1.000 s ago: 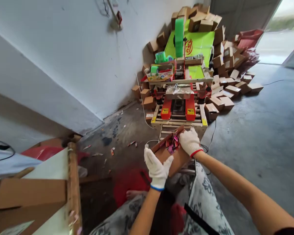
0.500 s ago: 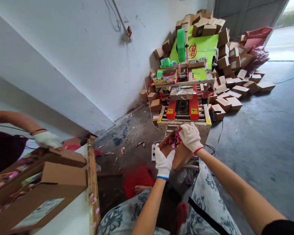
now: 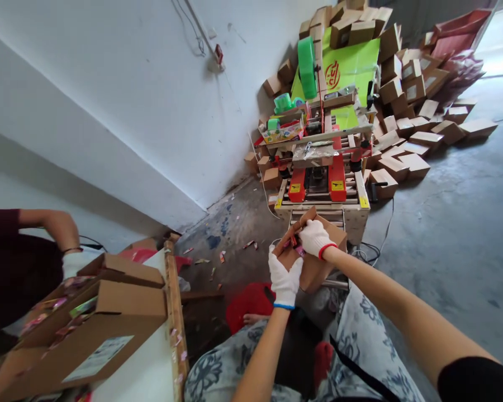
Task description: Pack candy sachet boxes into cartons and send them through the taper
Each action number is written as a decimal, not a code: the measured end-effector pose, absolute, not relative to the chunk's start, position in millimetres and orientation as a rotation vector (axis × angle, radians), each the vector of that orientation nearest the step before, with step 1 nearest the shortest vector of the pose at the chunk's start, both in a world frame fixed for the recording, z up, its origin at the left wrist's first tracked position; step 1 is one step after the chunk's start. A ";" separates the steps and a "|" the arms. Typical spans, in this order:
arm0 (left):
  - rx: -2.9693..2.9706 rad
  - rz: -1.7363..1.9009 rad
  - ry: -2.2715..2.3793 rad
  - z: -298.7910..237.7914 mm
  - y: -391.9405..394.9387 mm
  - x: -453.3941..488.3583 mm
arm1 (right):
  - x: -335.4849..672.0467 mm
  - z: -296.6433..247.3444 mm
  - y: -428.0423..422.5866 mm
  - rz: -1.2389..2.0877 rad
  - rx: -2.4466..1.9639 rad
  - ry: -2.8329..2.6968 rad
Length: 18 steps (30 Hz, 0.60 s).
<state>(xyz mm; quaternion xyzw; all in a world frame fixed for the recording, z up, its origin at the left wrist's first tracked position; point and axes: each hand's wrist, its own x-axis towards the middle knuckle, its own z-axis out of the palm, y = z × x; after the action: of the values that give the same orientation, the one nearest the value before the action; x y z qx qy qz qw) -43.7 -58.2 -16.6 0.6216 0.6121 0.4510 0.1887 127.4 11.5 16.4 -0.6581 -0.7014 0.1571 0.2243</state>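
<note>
A small cardboard box [image 3: 315, 273] is tilted in front of me, above metal rollers. Small packets [image 3: 299, 249] in pink and red wrappers show through its partly open top. My left hand [image 3: 284, 280], in a white glove with a blue cuff, is closed round the box's near left edge, thumb apart from the fingers. My right hand [image 3: 316, 238], in a white glove with a red cuff, curls over the top, its fingertips at the flap and opening. Those fingertips are partly hidden.
Ahead stands a box-taping machine [image 3: 318, 178] with a green tape roll [image 3: 307, 67]. Cardboard boxes [image 3: 402, 145] are heaped behind and right of it. At left, a co-worker's gloved hand [image 3: 72, 263] is by large open boxes [image 3: 129, 301] of packets. A red stool [image 3: 249, 304] is below.
My right hand has moved left and inward from the box's far edge to over its opening, covering more of the packets. My left hand keeps its hold. The co-worker's hand has drawn back.
</note>
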 end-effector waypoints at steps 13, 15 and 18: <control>1.812 1.322 1.783 -18.0 -55.0 -41.7 | 143.3 17.0 -9.3 -0.032 -1.392 -1.803; 1.866 1.307 1.792 -17.0 -56.4 -44.1 | 150.7 6.6 -28.0 -0.018 -1.401 -1.881; 2.058 1.168 1.745 -9.5 -64.8 -45.1 | 172.7 -12.8 -51.4 0.001 -1.364 -2.037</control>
<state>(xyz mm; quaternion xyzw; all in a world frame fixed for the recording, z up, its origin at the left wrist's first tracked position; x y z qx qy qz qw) -45.1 -64.8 -9.5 0.6964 0.5905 0.3952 0.1002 172.7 -51.4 -12.8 -0.5235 -0.7820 0.0002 0.3382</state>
